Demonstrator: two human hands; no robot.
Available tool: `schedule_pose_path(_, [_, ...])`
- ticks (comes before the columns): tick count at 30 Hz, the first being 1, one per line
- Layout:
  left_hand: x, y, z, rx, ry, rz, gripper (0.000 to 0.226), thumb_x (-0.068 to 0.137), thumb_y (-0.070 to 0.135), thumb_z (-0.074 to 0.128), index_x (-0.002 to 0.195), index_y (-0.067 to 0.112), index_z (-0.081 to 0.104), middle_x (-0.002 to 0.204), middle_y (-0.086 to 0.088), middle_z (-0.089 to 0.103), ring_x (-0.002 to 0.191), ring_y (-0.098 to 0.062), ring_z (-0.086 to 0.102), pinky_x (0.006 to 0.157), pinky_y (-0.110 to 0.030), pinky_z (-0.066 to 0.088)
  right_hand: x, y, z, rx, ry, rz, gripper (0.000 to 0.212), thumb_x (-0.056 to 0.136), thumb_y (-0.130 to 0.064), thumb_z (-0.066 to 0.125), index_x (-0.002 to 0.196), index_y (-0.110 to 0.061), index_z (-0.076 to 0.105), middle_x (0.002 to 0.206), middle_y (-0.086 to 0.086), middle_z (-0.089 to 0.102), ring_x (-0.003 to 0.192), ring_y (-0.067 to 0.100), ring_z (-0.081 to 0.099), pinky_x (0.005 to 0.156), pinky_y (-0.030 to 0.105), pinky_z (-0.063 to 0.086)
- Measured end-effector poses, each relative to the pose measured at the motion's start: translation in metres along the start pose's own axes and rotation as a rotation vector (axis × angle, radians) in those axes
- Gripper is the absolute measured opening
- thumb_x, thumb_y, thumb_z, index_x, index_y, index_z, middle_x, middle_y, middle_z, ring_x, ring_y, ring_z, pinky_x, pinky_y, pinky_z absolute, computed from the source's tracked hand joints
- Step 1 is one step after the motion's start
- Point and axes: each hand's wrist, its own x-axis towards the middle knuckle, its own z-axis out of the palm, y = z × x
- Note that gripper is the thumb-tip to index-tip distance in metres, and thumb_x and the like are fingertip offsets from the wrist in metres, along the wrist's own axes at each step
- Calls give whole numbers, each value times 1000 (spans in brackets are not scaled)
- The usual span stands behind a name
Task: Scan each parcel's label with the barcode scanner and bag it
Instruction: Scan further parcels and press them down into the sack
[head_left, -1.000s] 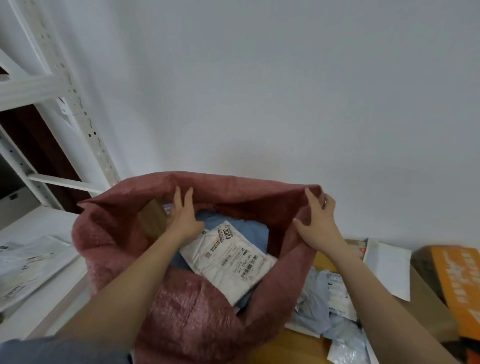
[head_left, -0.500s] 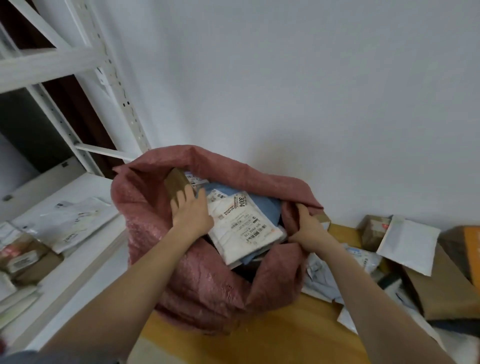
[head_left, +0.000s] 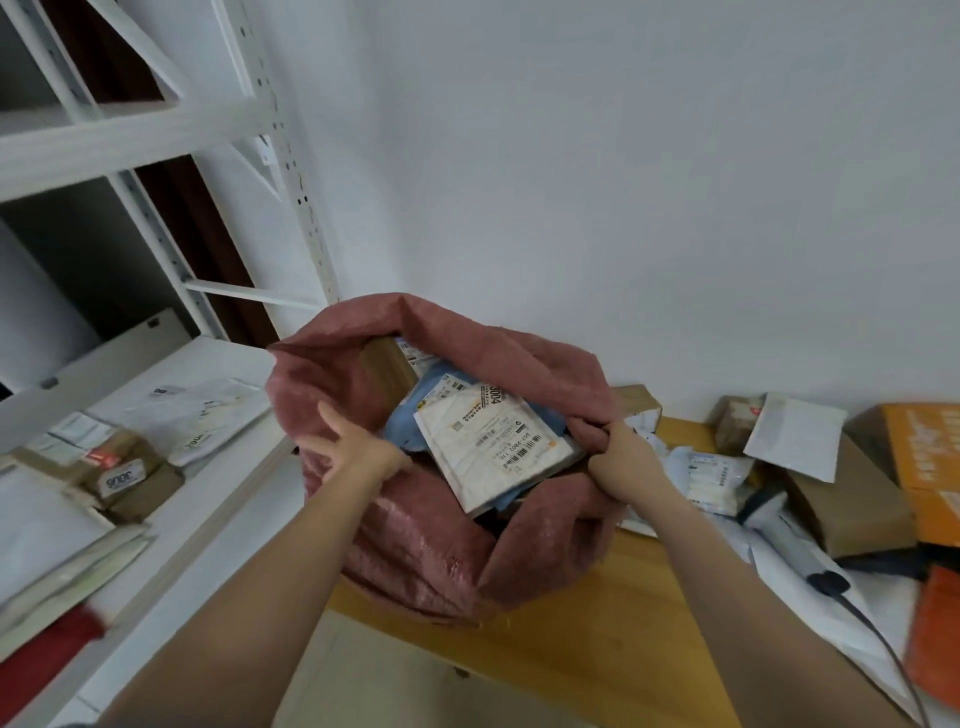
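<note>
Both of the person's arms reach forward and down to a big pinkish-red woven sack that sits on the near-left end of a wooden table. The left hand is at the sack's near-left rim, thumb sticking up and out, fingers curled over the edge; they look hooked on the fabric, though the fingertips are hidden inside. The right hand is bunched tight around a fold of the rim on the right side, knuckles up, clearly gripping it.

Inside the open mouth, a white parcel with a barcode label lies on top, tilted, over a blue mailer, with a brown box tucked against the far-left wall. The barcode scanner lies on the table to the right, well apart from both hands, its cable trailing toward the near edge. More unbagged stuff is piled out there: a clear-bagged parcel, a white padded envelope and a cardboard box.

Compared with half a second ago, the left hand has come off the white parcel and shifted back to the rim, the right hand has kept its clamp on the fabric, and the sack's mouth looks a bit more gathered.
</note>
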Motion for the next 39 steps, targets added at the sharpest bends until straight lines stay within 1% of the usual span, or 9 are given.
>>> schedule_pose_path(3, [2, -17, -12, -344, -291, -228, 97, 58, -15, 72, 143, -2, 28, 122, -23, 52, 99, -36, 55, 93, -45, 50, -6, -5, 3, 53, -43, -3, 37, 85, 0, 48, 121, -3, 47, 104, 16, 56, 89, 26, 52, 62, 29, 39])
schedule_pose_path(5, [-15, -12, -28, -453, -310, -199, 23, 83, -16, 49, 106, -14, 54, 79, -17, 53, 66, -31, 49, 61, -26, 55, -6, -12, 1, 75, -32, -21, 35, 86, 1, 48, 121, 1, 48, 112, 19, 57, 95, 29, 54, 72, 32, 44])
schedule_pose_path(8, [-18, 22, -62, -714, -236, -58, 16, 94, -6, 41, 86, -1, 54, 50, -14, 55, 40, -26, 54, 23, -21, 36, 6, -33, -17, 170, 87, -117, 33, 84, 5, 48, 118, 4, 50, 111, 16, 57, 94, 29, 53, 73, 31, 40])
schedule_pose_path(12, [9, 56, -111, -967, -92, 92, 38, 87, -3, 36, 110, 17, 59, 73, -4, 59, 54, -14, 55, 49, -24, 49, 18, -66, -44, 324, 297, -253, 19, 82, 6, 49, 97, -5, 54, 90, 8, 54, 84, 23, 48, 65, 28, 30])
schedule_pose_path(15, [20, 48, -104, -853, -42, 50, 41, 84, 0, 36, 114, 11, 61, 73, -5, 56, 59, -18, 52, 57, -26, 45, 25, -67, -31, 168, 64, -187, 2, 81, -5, 56, 80, -6, 54, 71, 5, 52, 75, 25, 52, 54, 29, 34])
schedule_pose_path(19, [19, 25, -73, -749, -160, -103, 19, 81, 9, 37, 72, 10, 53, 56, -4, 49, 54, -21, 40, 68, -25, 35, 38, -54, -16, -279, -130, -82, 32, 87, -43, 55, 76, -13, 53, 90, 13, 56, 104, 34, 55, 80, 37, 42])
schedule_pose_path(28, [23, 43, -53, -545, -205, -85, 25, 90, 4, 58, 108, 14, 43, 78, -8, 47, 67, -22, 42, 96, -40, 33, 77, -58, -31, -264, 100, -184, 53, 78, -38, 71, 121, -21, 45, 154, 15, 1, 138, 41, 9, 110, 56, 19])
schedule_pose_path(35, [45, 36, -40, -586, -15, -200, 23, 95, 3, 41, 111, 5, 56, 78, -13, 51, 67, -26, 46, 89, -45, 39, 123, -59, -19, -390, -127, -268, 60, 84, -51, 62, 138, -34, 42, 155, 6, 24, 144, 34, 13, 111, 69, 7])
schedule_pose_path(39, [50, 31, -33, -672, 5, -282, 42, 100, 12, 36, 140, 5, 44, 135, -17, 51, 123, -33, 48, 109, -52, 28, 137, -54, -8, -276, -52, -121, 62, 94, -38, 48, 147, -15, 25, 153, 14, 25, 142, 37, 20, 110, 68, 8])
